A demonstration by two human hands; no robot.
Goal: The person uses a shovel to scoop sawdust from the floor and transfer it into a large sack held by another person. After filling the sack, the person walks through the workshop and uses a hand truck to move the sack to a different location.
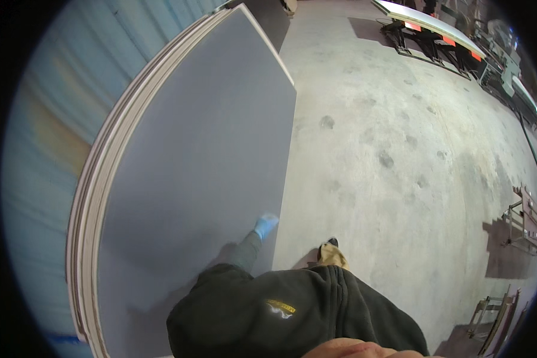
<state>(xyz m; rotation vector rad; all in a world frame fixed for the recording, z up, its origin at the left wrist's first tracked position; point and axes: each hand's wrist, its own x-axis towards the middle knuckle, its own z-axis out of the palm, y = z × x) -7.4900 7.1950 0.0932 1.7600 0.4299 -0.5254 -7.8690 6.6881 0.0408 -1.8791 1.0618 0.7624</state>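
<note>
My left hand (265, 226), in a blue glove, is in front of the lower right part of a large grey panel (203, 137). That panel leans at the front of a stack of similar sheets, whose pale edges (95, 197) show along the left side. The glove is near the panel's right edge. Its fingers are smeared by motion, so I cannot tell whether they touch the panel or hold anything. My right hand is out of sight.
Pale concrete floor (388, 197) with dark smudges runs to the right. A lift table (435, 30) bearing a white board stands at the far right. Metal stands (525, 221) line the right side. Blue sheeting (53, 119) hangs behind the stack. My shoe (333, 241) shows below.
</note>
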